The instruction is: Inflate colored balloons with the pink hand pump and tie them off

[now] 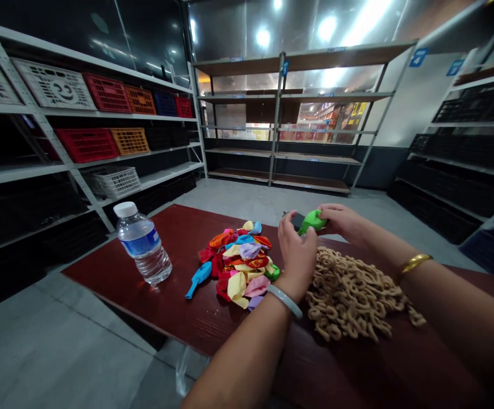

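A green balloon (pixel 310 221), uninflated, is held up between both hands over the far side of the table. My left hand (pixel 294 244) is closed around its lower left part. From the right, my right hand (pixel 338 218) pinches its other end. A small dark object (pixel 293 219) shows just behind the left fingers; its kind is unclear. To the left lies a heap of limp balloons (pixel 242 264) in many colours, with a blue balloon (pixel 199 278) apart at its edge. Beneath my right forearm spreads a pile of tan, curled snack-like pieces (pixel 353 295).
A water bottle (pixel 142 244) with a white cap stands on the left of the dark red table (pixel 162 309). Shelves with plastic crates (pixel 106 91) line the left side. A metal rack (pixel 279 113) stands at the back, with dark shelving (pixel 464 182) at the right.
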Available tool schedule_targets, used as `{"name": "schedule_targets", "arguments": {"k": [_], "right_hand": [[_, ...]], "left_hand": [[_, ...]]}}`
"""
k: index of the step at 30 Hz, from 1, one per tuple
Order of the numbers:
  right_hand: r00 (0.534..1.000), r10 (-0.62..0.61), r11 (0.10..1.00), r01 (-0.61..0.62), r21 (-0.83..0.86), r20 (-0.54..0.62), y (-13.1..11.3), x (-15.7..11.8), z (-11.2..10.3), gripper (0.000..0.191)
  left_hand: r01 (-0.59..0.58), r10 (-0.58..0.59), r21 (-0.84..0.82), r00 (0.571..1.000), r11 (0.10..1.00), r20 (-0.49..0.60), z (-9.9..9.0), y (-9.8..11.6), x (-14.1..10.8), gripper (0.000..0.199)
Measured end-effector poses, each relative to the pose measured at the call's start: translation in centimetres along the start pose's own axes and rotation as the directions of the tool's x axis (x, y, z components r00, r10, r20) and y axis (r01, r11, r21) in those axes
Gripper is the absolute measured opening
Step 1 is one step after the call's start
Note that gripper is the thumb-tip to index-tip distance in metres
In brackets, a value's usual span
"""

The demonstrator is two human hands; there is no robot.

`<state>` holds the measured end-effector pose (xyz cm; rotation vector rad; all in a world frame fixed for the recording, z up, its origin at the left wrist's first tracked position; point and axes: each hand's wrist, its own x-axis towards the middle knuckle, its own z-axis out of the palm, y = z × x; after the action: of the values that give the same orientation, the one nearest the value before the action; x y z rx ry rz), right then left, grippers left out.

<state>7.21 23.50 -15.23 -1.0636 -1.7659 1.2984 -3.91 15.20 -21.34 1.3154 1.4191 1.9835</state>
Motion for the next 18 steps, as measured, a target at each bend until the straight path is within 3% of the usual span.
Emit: {"name": "schedule_targets", "arguments": {"k": [2,3,5,7,10,16,18], "right_hand": [[0.999,0.044,0.997,-0.046,0.068,0.019,-0.5,-1.8,-1.6,0.014],[0.998,0.062,0.994,-0.064,0.088,0.029,-0.7,-2.6,-2.3,0.014],[0.994,0.093,0.99,-0.098,0.099,0.05,-1.0,-4.0,-3.4,0.013],[0.99,0.119,0.99,-0.124,0.072,0.071,-1.1,-5.1,-4.3,0.011],[0.989,0.134,0.991,-0.136,0.02,0.067,-0.9,-6.4,-5.4,0.009],[0.988,0.148,0.988,-0.15,0.036,0.038,-0.3,-8.6,-6.3,0.017],[0.991,0.13,0.989,-0.126,0.073,-0.042,-0.1,-9.0,-6.2,0.019]], "left_hand": [[0.188,-0.162,-0.201,0.977,0.961,0.136,0.7,-0.7,0.3,0.047],[0.29,-0.22,-0.293,0.943,0.911,0.252,1.0,-1.0,0.3,0.046],[0.474,-0.256,-0.384,0.83,0.793,0.495,1.6,-1.1,-0.1,0.056],[0.582,-0.232,-0.369,0.71,0.725,0.665,1.9,-0.8,-0.8,0.068],[0.655,-0.202,-0.305,0.58,0.691,0.789,1.9,-0.2,-1.7,0.065],[0.735,-0.221,-0.096,0.322,0.671,0.921,1.6,0.0,-2.4,0.046],[0.749,-0.223,-0.027,0.232,0.662,0.947,1.5,-0.2,-2.7,0.042]]}}
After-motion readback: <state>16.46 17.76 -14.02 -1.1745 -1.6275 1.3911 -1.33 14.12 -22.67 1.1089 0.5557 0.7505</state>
